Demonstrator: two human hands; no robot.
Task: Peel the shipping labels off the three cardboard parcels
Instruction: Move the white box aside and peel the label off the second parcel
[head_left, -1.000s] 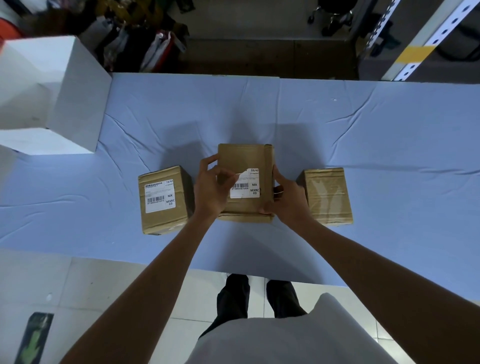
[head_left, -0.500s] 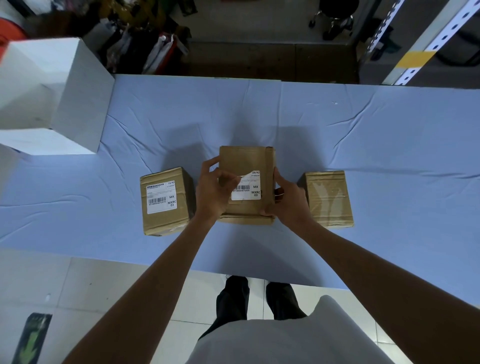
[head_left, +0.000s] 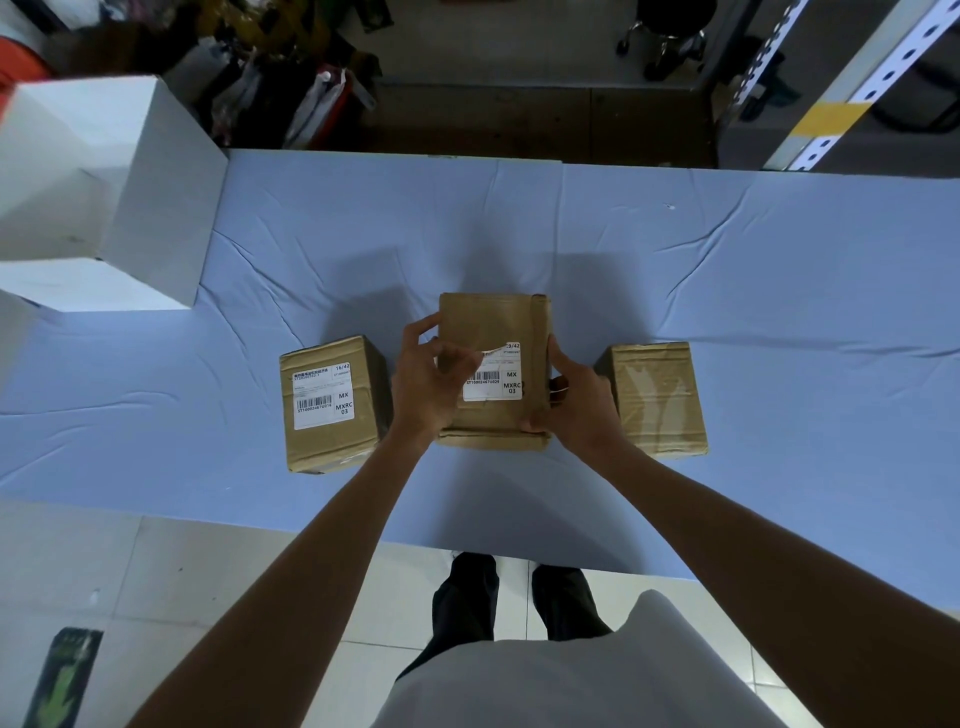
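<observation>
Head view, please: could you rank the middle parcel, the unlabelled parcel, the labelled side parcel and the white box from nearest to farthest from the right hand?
1. Middle parcel: gripped by the right hand.
2. Unlabelled parcel: just to that hand's right.
3. Labelled side parcel: beyond the left hand.
4. White box: far left corner of the table.

I see three cardboard parcels in a row on the bench (head_left: 675, 270), which is covered with a light blue cloth. My left hand (head_left: 426, 387) pinches the lifted upper left corner of the white label (head_left: 493, 376) on the middle parcel (head_left: 493, 322), while my right hand (head_left: 582, 402) grips the right side of this parcel, thumb on its top face. The left parcel (head_left: 332, 410) has its label (head_left: 323, 397) flat and whole, the right parcel (head_left: 657, 397) shows only shiny tape, and a large white box (head_left: 98, 192) stands at the far left of the bench.
</observation>
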